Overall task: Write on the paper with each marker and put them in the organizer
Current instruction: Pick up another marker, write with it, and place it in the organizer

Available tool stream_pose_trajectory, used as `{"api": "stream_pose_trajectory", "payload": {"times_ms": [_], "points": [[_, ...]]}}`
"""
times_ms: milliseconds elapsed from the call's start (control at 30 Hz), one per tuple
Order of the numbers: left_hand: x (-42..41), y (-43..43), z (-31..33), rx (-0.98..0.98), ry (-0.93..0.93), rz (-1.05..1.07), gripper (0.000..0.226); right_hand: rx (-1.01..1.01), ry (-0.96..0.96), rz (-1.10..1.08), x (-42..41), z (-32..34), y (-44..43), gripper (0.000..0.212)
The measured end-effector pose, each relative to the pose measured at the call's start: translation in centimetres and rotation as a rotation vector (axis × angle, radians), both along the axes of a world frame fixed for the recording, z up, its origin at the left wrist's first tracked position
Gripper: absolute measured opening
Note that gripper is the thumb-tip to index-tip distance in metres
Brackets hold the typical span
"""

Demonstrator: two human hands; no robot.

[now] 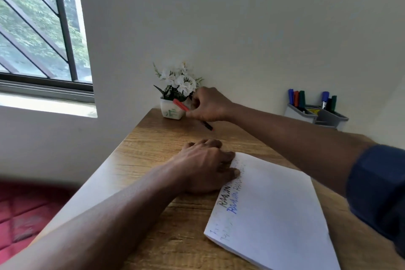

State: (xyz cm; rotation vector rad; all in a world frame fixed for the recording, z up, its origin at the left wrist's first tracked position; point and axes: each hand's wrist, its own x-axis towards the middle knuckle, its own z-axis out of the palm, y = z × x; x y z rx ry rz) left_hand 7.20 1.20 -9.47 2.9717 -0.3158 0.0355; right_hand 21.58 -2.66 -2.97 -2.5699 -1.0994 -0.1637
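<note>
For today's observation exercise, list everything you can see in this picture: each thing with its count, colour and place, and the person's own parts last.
Table: one, light wood, under everything.
Paper: one white pad, near right of the table, with black and blue writing along its left edge.
Red marker: one, red with a black end, held above the table's far end.
Organizer: one, grey, far right by the wall.
Markers in organizer: about six, blue, red, green and dark caps, standing upright.
Flower pot: one, white pot with white flowers, far corner.
Window: one, dark frame, upper left.
Left hand: resting on the paper's far corner.
Right hand: holding the red marker.
</note>
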Motion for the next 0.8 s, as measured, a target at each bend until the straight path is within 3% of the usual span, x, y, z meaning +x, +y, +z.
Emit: {"api": "stream_pose_trajectory", "payload": {"times_ms": [233, 433, 533, 700, 800], "points": [[0.2, 0.4, 0.0, -0.015, -0.176, 0.069, 0.058, 0.108, -0.41, 0.033, -4.9, 1.8, -9.4, 0.019], [0.5, 1.2, 0.2, -0.384, -0.475, 0.009, 0.053, 0.257, -0.347, 0.095, -7.4, -3.1, -17.1, 0.025], [0.0, 1.0, 0.5, -0.412, -0.559, -0.12, 0.056, 0.224, -0.386, 0.107, -8.0, -5.3, -18.3, 0.023], [-0.5, 0.3, 1.2, -0.495, -0.614, -0.187, 0.012, 0.199, -0.412, 0.171, -8.6, -6.5, -17.6, 0.031], [-0.7, 0.4, 1.4, -0.555, -0.568, -0.173, 0.013, 0.199, -0.418, 0.17, -8.5, -6.8, -17.4, 0.032]]}}
